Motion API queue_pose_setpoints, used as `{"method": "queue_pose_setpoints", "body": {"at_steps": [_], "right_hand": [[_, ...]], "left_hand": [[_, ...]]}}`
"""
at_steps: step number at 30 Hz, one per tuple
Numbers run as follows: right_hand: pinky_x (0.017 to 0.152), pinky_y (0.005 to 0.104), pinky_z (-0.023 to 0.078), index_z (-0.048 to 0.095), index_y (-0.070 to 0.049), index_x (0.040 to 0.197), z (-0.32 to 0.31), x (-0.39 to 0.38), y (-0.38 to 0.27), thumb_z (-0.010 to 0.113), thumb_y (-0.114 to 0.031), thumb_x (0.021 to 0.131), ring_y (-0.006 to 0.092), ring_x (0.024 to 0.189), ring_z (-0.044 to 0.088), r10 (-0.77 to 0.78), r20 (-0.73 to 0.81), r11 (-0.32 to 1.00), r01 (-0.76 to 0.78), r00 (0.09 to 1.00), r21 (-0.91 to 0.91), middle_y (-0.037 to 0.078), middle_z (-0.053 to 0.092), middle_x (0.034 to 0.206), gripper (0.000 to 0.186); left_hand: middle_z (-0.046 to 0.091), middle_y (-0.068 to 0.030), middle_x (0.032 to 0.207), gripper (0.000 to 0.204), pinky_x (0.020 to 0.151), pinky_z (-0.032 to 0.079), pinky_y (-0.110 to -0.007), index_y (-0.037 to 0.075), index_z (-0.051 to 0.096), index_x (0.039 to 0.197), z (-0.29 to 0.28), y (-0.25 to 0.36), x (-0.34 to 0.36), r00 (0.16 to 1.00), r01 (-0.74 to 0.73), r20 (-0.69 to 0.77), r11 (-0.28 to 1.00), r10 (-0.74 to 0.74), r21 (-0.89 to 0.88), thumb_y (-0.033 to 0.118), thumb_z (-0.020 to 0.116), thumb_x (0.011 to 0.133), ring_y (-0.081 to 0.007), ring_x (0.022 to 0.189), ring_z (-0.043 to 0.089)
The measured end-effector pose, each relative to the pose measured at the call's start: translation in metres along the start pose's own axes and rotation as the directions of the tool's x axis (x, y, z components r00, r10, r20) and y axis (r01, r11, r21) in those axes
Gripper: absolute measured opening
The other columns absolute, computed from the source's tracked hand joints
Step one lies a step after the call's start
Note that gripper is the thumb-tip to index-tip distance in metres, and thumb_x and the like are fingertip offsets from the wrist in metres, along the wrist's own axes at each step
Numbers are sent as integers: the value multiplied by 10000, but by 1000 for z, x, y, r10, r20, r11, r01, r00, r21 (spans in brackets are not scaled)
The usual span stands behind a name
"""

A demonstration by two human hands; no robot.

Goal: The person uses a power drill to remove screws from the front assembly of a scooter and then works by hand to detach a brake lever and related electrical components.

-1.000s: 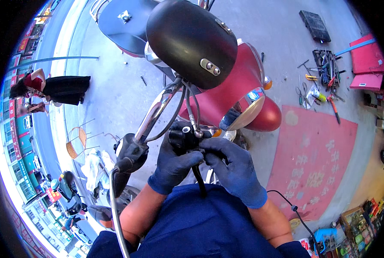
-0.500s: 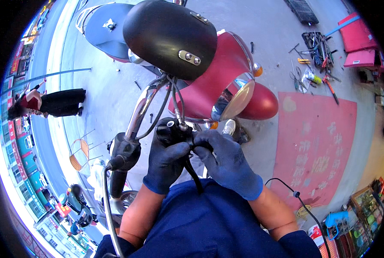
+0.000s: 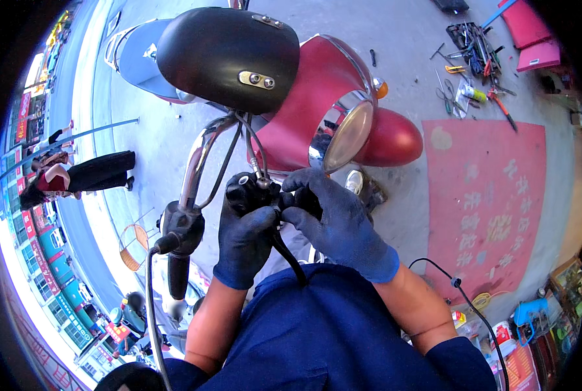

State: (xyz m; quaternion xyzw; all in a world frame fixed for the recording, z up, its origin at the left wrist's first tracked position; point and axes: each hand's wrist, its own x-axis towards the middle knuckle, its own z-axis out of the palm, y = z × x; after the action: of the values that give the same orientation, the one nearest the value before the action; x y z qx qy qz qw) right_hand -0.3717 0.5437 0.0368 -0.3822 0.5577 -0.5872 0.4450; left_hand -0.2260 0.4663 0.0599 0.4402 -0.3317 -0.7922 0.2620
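Note:
My left hand (image 3: 242, 244), in a dark blue glove, grips a black handlebar fitting (image 3: 237, 194) with a round opening on top. A metal hose end (image 3: 263, 182) joins it, and a black hose (image 3: 287, 259) hangs below it toward my shirt. My right hand (image 3: 333, 225), also gloved, has its thumb and curled fingers at the fitting's right side, on a small black part whose shape is partly hidden. To the left are the chrome handlebar (image 3: 198, 168) and a black switch housing (image 3: 185, 231). The red scooter body (image 3: 395, 137) and a dark dome (image 3: 212, 55) lie beyond.
Tools (image 3: 473, 58) lie on the concrete at upper right, near red panels (image 3: 537, 55) and a red mat (image 3: 480, 228). A person in a long black skirt (image 3: 99, 173) stands at left by a wicker chair (image 3: 134, 244). Clutter (image 3: 564, 287) fills the lower right.
The scooter and surroundings shift up and left in view. My hands and the fitting appear further left and higher. My right index finger is more arched over the fitting.

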Motion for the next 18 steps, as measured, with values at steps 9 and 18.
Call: {"method": "queue_pose_setpoints", "body": {"at_steps": [9, 18], "right_hand": [[564, 225, 410, 556, -63, 900, -60, -22, 74, 567, -150, 922, 59, 609, 452, 180, -493, 956, -33, 851, 293, -6, 496, 730, 91], [655, 463, 507, 691, -69, 832, -117, -252, 617, 513, -141, 787, 326, 783, 648, 724, -306, 97, -529, 619, -843, 162, 666, 918, 197]], "left_hand": [[531, -65, 980, 476, 694, 461, -277, 102, 487, 1199, 3, 18, 7, 999, -18, -44, 969, 30, 247, 36, 588, 738, -167, 822, 525], [588, -88, 1001, 447, 743, 499, -375, 64, 504, 1205, -94, -38, 28, 954, -122, -205, 908, 218, 400, 44, 616, 772, -222, 883, 581]]}}
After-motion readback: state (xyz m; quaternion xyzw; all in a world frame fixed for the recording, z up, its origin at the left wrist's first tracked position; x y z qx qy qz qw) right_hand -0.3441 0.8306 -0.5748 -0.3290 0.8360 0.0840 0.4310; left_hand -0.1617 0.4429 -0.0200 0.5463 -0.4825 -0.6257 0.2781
